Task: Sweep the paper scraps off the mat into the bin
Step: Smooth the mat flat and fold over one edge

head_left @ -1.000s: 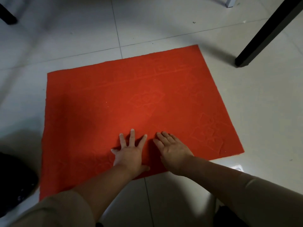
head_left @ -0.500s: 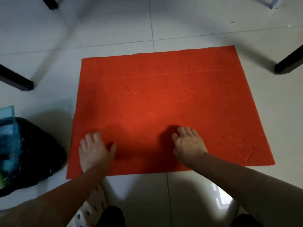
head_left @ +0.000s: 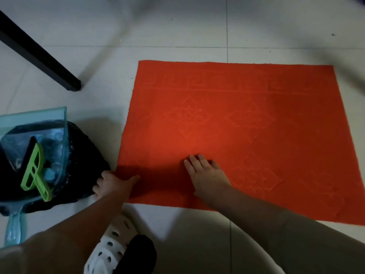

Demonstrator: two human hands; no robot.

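Red pile, faintly embossed: the mat (head_left: 237, 125), flat on pale floor tiles (head_left: 177, 32), near-left corner just beside the bin (head_left: 83, 147), a black bag slumped on the floor. Found a translucent blue dustpan (head_left: 39, 119) lying across the bin with a green brush (head_left: 34, 171) resting in it, both untouched. Saw the right hand (head_left: 207, 173) palm-down on the mat's near half, fingers straight and close together, pressing the pile. Saw the left hand (head_left: 112, 182) at the near-left corner, thumb stretched along the mat's edge, fingers bent toward the bag and touching it; could not tell whether it pinched the corner or merely rested there. Made out almost no paper scraps: one pale fleck (head_left: 199, 111) near an embossed diamond, too small to name. Judged the sweeping close to done, or the scraps too fine to show. Feared a few things from here. Dragging the flat palm toward the bin could ruck the mat and trap scraps in a fold. Lifting the corner too steeply could spill them onto the tiles short of the bag. Nudging the soft bag with the left knuckles could tip dustpan and brush off it. Noted a white clog (head_left: 112, 240) close under the left arm, and a black table leg (head_left: 39, 54) well apart.
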